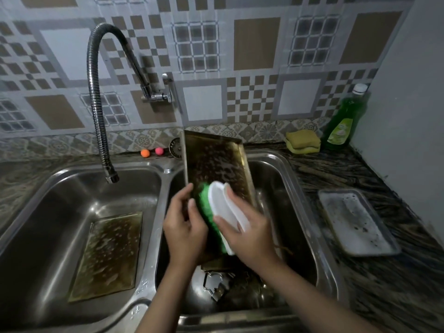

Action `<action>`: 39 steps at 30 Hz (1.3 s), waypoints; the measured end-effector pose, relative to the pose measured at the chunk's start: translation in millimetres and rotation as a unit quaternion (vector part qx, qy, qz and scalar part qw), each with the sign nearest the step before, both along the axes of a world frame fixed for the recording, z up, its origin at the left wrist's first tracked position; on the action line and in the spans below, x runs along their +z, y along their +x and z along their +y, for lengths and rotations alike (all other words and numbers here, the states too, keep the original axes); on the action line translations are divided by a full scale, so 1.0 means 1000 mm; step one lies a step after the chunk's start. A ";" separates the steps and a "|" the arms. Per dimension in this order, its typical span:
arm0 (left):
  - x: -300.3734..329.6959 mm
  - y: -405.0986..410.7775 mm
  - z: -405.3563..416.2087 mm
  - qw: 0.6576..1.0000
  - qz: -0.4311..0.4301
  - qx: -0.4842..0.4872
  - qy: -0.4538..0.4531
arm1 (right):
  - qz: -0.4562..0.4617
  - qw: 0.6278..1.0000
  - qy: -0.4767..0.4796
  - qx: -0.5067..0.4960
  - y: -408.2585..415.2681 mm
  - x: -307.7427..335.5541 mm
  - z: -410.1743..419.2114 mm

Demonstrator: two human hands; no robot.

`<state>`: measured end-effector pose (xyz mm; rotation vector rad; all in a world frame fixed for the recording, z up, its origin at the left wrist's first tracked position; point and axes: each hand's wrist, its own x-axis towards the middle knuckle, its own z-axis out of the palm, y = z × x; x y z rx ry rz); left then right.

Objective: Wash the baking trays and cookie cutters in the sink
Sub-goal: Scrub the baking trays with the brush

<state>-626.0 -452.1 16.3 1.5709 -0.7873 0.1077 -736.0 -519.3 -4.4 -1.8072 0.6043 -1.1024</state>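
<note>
Over the right basin, the left hand grips the tilted tray while the right hand holds the brush against it — scrubbing under way. Left: rinsing the soapy bench tray, the left-basin tray and the cutters.

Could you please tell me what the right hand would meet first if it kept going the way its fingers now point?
Probably the left hand. The right hand holds the white-backed green scrubbing brush with fingers aimed up and left, across the tilted brown metal baking tray; depth is unclear.
</note>
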 end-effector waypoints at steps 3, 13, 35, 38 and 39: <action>0.002 0.006 0.009 0.999 -0.036 0.000 0.009 | 0.024 0.999 0.024 -0.033 -0.012 -0.005 -0.029; 0.012 0.003 -0.004 0.997 -0.076 -0.012 0.020 | -0.015 1.000 0.005 -0.015 0.009 0.007 -0.009; -0.010 -0.030 0.001 0.998 0.019 -0.062 0.011 | 0.034 0.999 -0.040 -0.006 0.012 0.048 -0.044; -0.016 -0.027 0.008 0.997 0.019 -0.070 0.012 | 0.064 0.997 -0.030 -0.027 -0.002 0.043 -0.064; -0.019 -0.029 0.010 0.997 0.024 -0.072 0.020 | 0.076 0.995 -0.013 -0.061 -0.005 0.043 -0.073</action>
